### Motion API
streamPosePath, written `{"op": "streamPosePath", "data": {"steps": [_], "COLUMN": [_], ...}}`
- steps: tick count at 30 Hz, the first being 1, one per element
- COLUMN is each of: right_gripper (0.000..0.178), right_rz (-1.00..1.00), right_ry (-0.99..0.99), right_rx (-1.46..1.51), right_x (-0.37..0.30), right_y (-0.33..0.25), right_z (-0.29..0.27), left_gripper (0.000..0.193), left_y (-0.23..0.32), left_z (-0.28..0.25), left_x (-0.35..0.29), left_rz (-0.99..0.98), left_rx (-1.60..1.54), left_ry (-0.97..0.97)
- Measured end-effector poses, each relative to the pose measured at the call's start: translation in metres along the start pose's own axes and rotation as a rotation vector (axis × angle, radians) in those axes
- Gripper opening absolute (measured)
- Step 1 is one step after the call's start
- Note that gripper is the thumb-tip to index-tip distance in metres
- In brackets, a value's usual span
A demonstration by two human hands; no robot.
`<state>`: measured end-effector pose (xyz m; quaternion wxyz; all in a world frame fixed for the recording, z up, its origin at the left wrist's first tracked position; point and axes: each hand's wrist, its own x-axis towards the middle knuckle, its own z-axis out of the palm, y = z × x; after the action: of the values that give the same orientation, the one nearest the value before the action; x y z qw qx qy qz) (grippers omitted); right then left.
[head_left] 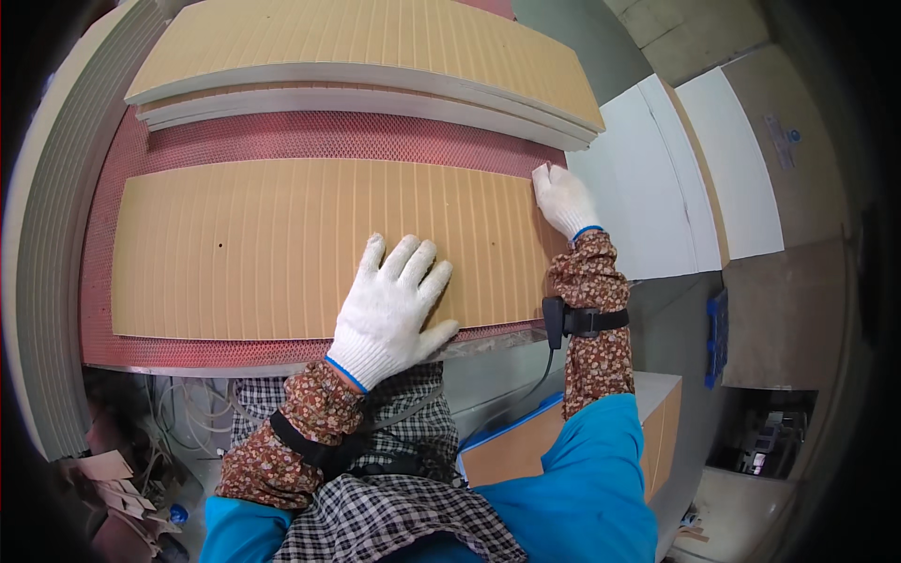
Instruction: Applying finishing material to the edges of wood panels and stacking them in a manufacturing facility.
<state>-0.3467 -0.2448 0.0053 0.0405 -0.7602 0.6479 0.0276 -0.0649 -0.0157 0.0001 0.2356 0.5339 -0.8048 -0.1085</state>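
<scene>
A long tan ribbed panel [282,249] with two small dark holes lies flat on a red mesh-textured mat. My left hand [389,305], in a white knitted glove, rests open on the panel's near edge, right of its middle, with fingers spread. At the panel's far right corner is my right hand [565,200], gloved the same way. Its fingers are curled closed beside the panel's right end; whatever they pinch is hidden.
Behind the panel, more tan panels [375,38] with white edges are stacked on the red mat [310,136]. A tall pile of boards [56,235] stands at the left. White boards [638,178] lie to the right. Scraps [117,483] sit on the floor at lower left.
</scene>
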Motion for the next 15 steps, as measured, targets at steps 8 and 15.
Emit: {"op": "streamPosePath", "data": {"steps": [8,15], "right_gripper": [0.058,0.053], "right_rz": [0.109,0.212], "right_ry": [-0.019,-0.077], "right_rx": [0.031,0.042], "right_x": [-0.121,-0.233], "right_y": [-0.020,-0.023], "right_z": [-0.014,-0.011], "left_gripper": [0.070,0.070], "left_y": [-0.004,-0.005], "left_z": [0.002,0.002], "left_x": [-0.003,-0.002], "left_rz": [0.021,0.014], "left_rx": [-0.001,0.016], "left_ry": [0.035,0.012]}}
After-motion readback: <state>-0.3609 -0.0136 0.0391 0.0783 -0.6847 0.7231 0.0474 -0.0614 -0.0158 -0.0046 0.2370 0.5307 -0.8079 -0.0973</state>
